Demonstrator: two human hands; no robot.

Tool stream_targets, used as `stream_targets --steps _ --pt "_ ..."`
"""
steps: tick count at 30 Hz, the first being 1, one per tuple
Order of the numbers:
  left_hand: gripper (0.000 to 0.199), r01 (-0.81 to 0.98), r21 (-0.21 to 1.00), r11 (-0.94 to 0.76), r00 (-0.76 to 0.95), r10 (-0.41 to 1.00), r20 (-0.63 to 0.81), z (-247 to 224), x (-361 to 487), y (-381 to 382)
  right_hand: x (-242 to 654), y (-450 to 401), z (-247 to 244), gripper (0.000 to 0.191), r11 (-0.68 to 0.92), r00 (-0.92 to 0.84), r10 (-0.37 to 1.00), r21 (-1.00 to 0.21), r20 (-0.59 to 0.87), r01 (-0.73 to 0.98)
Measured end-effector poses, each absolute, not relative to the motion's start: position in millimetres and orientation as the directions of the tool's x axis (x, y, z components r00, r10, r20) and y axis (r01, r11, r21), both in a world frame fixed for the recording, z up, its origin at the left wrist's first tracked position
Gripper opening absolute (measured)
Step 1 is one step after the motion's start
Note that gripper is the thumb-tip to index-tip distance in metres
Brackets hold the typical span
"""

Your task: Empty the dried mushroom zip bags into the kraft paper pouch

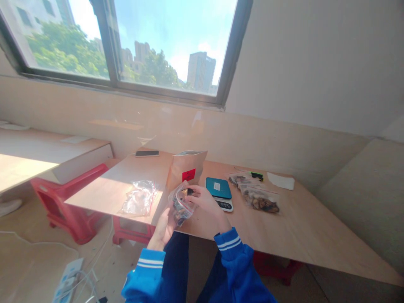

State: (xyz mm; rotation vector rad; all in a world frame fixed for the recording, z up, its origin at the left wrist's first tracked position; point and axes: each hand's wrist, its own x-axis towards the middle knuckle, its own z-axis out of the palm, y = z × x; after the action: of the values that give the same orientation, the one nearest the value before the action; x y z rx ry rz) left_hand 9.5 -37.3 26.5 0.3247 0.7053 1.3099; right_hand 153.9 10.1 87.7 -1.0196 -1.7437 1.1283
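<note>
A clear zip bag (pixel 181 209) with dark pieces inside is held up at the table's front edge. My left hand (pixel 166 225) is closed around its lower left side. At the bag's mouth, the fingers of my right hand (pixel 202 198) are pinched on a dark piece (pixel 190 191). Just behind the bag stands an open brown paper pouch (pixel 176 170) with a red label. To the right of my right hand lies a scale (pixel 218 188) with a teal top. Clear, flat plastic bags (pixel 139 198) lie on the left.
Filled zip bags (pixel 260 200), a black and green object (pixel 257 176) and a white paper (pixel 280 181) lie on the right of the table (pixel 303 227). A phone (pixel 147 153) is at the back left. Red stools (pixel 67 206) and a power strip (pixel 67 280) are on the left.
</note>
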Motion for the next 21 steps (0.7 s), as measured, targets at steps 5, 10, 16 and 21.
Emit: stream_targets --steps 5,10,16,21 --pt "0.029 -0.786 0.572 0.236 0.062 0.95 -0.306 25.6 5.5 -35.3 160.4 4.7 101.3 0.043 0.3 -0.339 0.91 -0.943 0.237 0.145" --pt "0.03 -0.79 0.562 0.245 0.039 0.935 -0.353 16.6 0.2 -31.0 171.8 19.8 137.7 0.053 0.361 -0.268 0.908 -0.926 0.322 0.111" --pt "0.03 -0.772 0.564 0.294 0.114 0.936 -0.333 17.4 -5.0 -30.9 174.2 67.5 197.6 0.053 0.507 -0.254 0.858 -0.819 0.447 0.268" --pt "0.035 -0.759 0.581 0.293 0.13 0.943 -0.305 10.1 -10.3 -28.0 166.4 91.5 228.8 0.027 0.596 -0.461 0.801 -0.579 0.381 0.557"
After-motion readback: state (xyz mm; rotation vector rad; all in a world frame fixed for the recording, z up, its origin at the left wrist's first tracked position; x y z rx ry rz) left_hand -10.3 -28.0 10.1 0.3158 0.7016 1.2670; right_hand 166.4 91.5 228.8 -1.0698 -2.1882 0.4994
